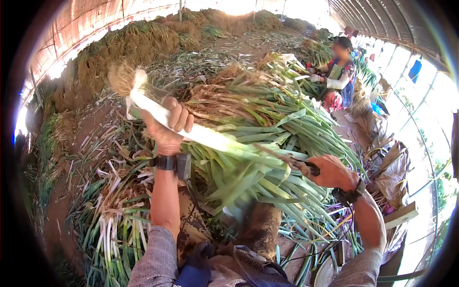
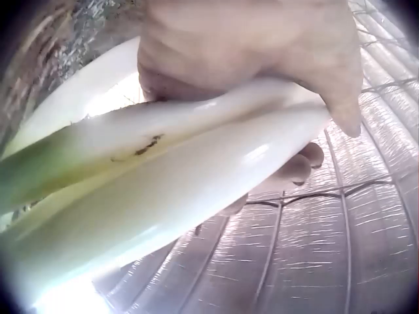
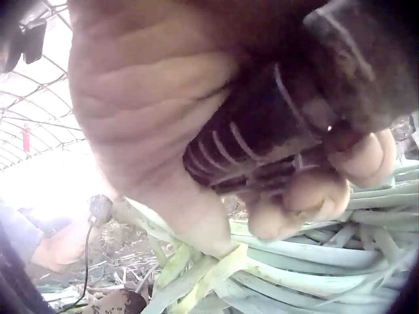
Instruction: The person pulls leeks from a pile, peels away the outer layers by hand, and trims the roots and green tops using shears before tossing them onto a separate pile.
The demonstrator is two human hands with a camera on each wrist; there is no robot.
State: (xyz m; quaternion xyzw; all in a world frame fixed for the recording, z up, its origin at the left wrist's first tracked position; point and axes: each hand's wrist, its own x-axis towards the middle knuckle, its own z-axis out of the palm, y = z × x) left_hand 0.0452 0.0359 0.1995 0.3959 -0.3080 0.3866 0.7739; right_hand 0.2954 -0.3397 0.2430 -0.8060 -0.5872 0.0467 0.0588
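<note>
In the head view my left hand (image 1: 167,122) grips a bundle of thick white leeks (image 1: 210,137) below their roots, fingers curled round the shafts. The bundle slants from the roots at upper left to green leaves at lower right. Close up, the left wrist view has the pale shafts (image 2: 190,170) lying in the palm of the left hand (image 2: 249,46). My right hand (image 1: 332,173) holds a dark-handled tool with a long, thin brown blade (image 1: 279,155), which overlaps the leek leaves. Its dark ridged handle (image 3: 242,140) lies inside the curled right hand (image 3: 154,111).
A large heap of leeks (image 1: 258,100) lies in front of my knees. More leeks (image 1: 114,234) lie at lower left, amid loose leaves. Another person (image 1: 342,71) sits at the right with things in hand. Brown leek piles (image 1: 114,60) line the back left; a wooden beam (image 1: 401,215) juts out at right.
</note>
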